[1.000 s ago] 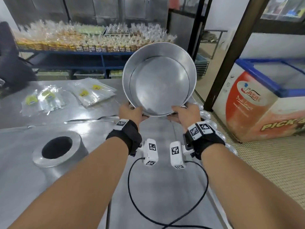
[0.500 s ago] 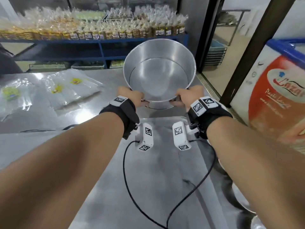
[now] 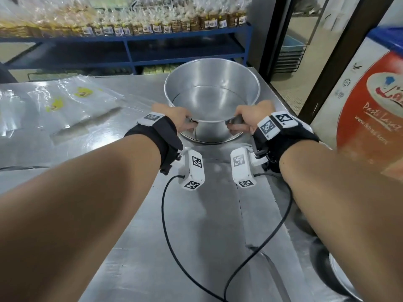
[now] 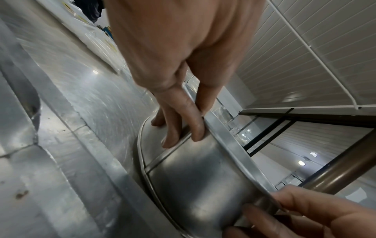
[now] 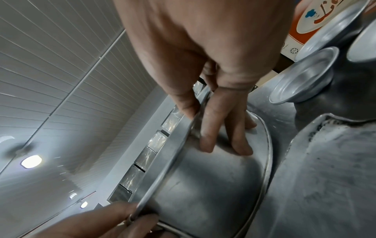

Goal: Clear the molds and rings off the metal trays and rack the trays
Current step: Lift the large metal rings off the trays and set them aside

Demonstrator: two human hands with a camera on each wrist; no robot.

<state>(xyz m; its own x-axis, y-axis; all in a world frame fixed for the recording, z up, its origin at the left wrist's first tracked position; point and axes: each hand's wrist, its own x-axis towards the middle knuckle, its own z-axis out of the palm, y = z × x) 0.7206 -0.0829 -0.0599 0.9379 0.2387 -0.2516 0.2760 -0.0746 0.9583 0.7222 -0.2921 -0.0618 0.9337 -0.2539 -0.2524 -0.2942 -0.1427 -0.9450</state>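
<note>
Both hands gripped one round metal mold (image 3: pixel 212 92) at the far end of a steel table (image 3: pixel 196 236): the left hand (image 3: pixel 182 118) and the right hand (image 3: pixel 245 119) each pinched the near rim, thumb over the lip and fingers (image 4: pixel 179 127) laid down the outer wall. The deep pan sat upright, its base resting on or just above the tabletop; the wrist views could not settle whether it touched.

Slips looked the likeliest trouble. With both holds crowded on the near rim and none on the far side, the pan could tip away from the person if lifted, and the smooth wall offered the fingertips little purchase. The thin lip might also dig into the thumbs. Set down too close to the table's right edge, it could knock the small molds (image 5: pixel 303 80) clustered there or slide off.

Clear plastic bags (image 3: pixel 72 99) with yellow patches lay well to the left, their print unreadable. A red-and-white chest freezer (image 3: pixel 370 110) beside the table carried script partly legible as "Pasti Lazat"; shelf-stock labels (image 3: pixel 209 23) stayed too small to read.
</note>
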